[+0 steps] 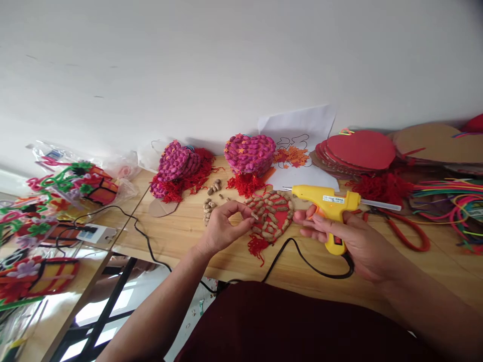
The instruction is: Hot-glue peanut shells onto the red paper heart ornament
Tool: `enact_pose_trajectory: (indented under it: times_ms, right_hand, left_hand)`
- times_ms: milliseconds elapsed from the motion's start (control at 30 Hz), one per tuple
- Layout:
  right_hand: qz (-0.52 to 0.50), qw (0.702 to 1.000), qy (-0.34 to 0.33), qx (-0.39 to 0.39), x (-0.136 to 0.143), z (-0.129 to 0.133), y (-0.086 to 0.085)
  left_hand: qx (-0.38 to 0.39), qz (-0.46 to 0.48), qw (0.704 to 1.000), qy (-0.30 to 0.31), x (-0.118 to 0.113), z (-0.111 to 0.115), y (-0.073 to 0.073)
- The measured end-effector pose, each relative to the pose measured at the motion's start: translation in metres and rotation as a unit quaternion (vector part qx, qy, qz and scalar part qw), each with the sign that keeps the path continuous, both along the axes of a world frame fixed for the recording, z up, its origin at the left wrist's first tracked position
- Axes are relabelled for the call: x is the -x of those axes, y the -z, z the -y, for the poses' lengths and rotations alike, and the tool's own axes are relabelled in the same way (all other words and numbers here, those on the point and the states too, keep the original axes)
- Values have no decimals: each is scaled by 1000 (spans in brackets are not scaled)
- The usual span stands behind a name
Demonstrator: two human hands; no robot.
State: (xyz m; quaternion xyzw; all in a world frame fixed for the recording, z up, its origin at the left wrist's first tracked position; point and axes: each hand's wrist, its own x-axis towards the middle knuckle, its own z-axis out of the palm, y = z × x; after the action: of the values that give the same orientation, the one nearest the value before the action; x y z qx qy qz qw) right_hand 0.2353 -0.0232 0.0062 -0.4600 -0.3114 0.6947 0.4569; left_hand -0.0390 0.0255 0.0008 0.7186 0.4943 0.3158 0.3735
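My left hand (228,223) pinches a small peanut (254,216) between thumb and fingertips, over the left part of a red heart (279,217). Peanuts cover much of that heart, with red showing between them, and a red yarn tassel (257,246) hangs from its lower tip. In my right hand (358,239) is a yellow glue gun (324,197), its nozzle pointing left above the heart and a clear glue stick (381,204) sticking out of its back. Loose peanuts (208,210) lie left of my left hand.
Two pink peanut-covered hearts (251,153) stand near the wall. Behind the glue gun are orange stars (292,157) on white paper and stacked red hearts (364,150). Red-handled pliers (409,234) and colourful cords (460,201) lie right. A black cable (145,234) leads to a power strip (97,234).
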Motion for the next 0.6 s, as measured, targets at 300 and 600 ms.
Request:
enact_pose_trajectory:
  times_ms: [300,600]
  right_hand:
    - [26,998,14,-60,-4,-1,2]
    - [26,996,57,-67,-4,-4,2]
  left_hand:
    - [75,-2,996,40,-15,47,-17]
    - [182,49,981,53,-18,66,-25]
